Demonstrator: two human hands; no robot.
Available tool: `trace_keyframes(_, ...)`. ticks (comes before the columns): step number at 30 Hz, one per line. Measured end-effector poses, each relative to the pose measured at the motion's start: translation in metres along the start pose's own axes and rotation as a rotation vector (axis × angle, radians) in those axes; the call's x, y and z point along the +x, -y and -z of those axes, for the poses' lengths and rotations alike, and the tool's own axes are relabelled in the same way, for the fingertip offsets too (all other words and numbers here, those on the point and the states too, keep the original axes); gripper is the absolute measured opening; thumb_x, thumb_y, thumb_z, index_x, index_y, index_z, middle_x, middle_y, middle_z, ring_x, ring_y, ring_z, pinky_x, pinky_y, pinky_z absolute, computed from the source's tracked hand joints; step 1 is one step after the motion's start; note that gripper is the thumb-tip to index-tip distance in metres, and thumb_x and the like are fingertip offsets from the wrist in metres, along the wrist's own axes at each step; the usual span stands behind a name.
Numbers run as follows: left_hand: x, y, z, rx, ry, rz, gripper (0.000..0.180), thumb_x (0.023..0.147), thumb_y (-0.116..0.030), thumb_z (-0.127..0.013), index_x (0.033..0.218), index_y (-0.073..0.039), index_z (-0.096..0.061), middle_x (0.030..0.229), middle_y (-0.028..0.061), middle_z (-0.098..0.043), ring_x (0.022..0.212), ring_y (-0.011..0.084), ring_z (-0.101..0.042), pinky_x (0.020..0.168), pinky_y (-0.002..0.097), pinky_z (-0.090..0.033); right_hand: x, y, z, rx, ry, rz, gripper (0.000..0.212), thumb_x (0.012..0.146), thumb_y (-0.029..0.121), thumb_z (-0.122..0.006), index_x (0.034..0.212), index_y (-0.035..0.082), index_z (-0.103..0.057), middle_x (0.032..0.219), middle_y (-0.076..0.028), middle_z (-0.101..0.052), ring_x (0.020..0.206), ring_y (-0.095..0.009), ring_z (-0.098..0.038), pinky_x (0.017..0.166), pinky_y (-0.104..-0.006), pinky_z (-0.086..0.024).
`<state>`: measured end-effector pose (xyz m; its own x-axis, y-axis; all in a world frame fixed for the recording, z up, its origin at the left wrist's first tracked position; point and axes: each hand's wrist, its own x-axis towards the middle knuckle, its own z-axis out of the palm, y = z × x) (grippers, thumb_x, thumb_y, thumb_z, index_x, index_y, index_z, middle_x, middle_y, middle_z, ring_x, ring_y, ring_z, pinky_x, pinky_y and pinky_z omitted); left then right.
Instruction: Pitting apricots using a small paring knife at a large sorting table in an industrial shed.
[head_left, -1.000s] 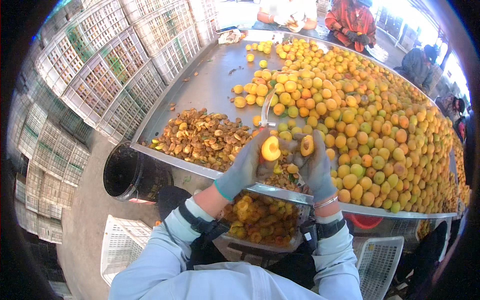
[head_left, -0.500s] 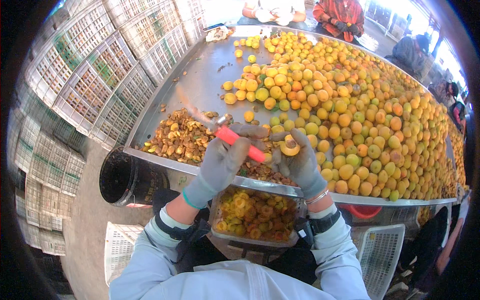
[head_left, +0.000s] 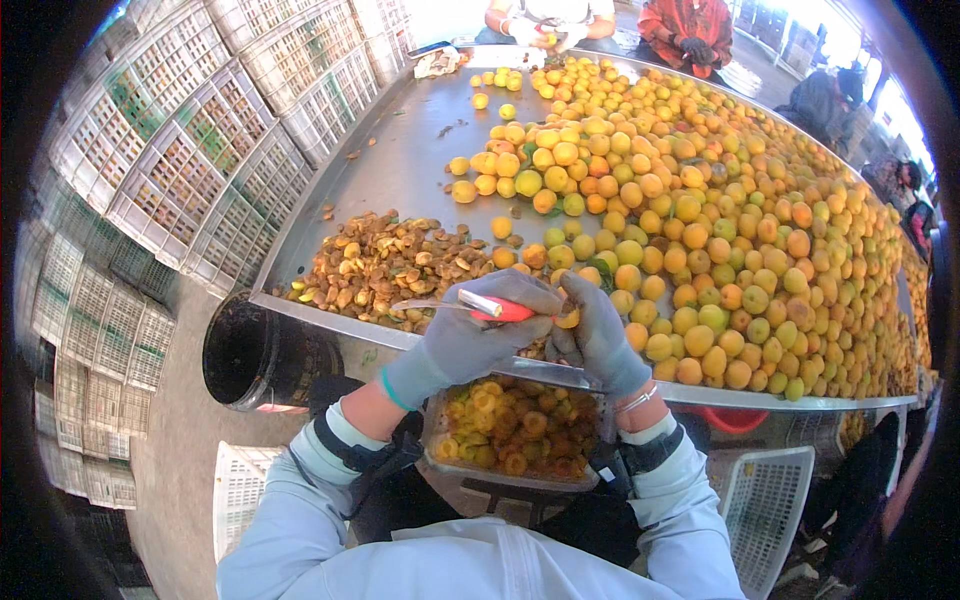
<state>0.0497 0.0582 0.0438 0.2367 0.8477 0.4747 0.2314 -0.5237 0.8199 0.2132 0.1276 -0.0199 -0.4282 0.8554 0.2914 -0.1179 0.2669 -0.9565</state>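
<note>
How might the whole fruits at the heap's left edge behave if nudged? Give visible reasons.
The whole fruits would probably roll: they look round and rest on a smooth metal table. Nudged rightward, they would likely stop against the heap. They may bruise, since the cut fruit below looks soft and fleshy.

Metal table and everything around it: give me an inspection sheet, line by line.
Surface: metal table, small scraps on its bare part.
Job's things: whole apricots heaped on the right; pits piled on the left; apricot halves below the near edge.
Clutter: crumpled pale wad, far left corner.
Grip: left hand on a red-handled knife; right hand on an apricot piece.
Cables: none clearly seen.
Surroundings: stacked crates, black bucket, co-workers opposite.
</note>
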Motion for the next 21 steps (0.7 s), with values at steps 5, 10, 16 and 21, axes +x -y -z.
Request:
trace_keyframes(5,-0.006,0.012,-0.004,-0.195,-0.097,0.035,0.019,0.081,0.0,-0.064,0.099,-0.003,-0.063,0.101,0.0088,-0.064,0.093,0.0176,-0.061,0.082,0.0296,-0.049,-0.002,0.013,-0.002,0.967,0.107,-0.812,0.036,0.091,0.044,-0.041,0.087,0.013,-0.058,0.049,0.001,-0.046,0.035,-0.013,-0.041,0.037,-0.0277,-0.039)
trace_keyframes(10,-0.012,0.022,-0.017,-0.367,-0.234,0.156,0.018,0.082,0.0,-0.063,0.099,-0.003,-0.062,0.102,0.0107,-0.064,0.094,0.0166,-0.061,0.08,0.028,-0.05,-0.001,0.021,-0.018,1.336,0.143,-0.789,0.039,0.092,0.047,-0.036,0.09,0.014,-0.058,0.05,0.003,-0.046,0.035,-0.013,-0.041,0.037,-0.0296,-0.041)
trace_keyframes(16,-0.003,0.041,-0.017,-0.488,-0.416,0.246,0.013,0.086,-0.007,-0.06,0.099,-0.003,-0.06,0.102,0.0114,-0.064,0.094,0.0163,-0.061,0.08,0.0282,-0.051,0.005,0.009,-0.036,1.124,-0.252,-0.727,0.04,0.095,0.045,-0.033,0.093,0.012,-0.055,0.063,0.001,-0.051,0.051,-0.013,-0.05,0.048,-0.0313,-0.048)
trace_keyframes(21,-0.002,0.068,-0.014,-1.022,-0.604,0.456,0.018,0.089,-0.016,-0.059,0.1,-0.002,-0.059,0.097,0.0086,-0.063,0.091,0.019,-0.062,0.08,0.031,-0.055,0.0,-0.006,-0.037,0.568,-0.043,-0.424,0.041,0.096,0.044,-0.034,0.093,0.007,-0.052,0.071,-0.003,-0.053,0.064,-0.012,-0.052,0.06,-0.0287,-0.049)
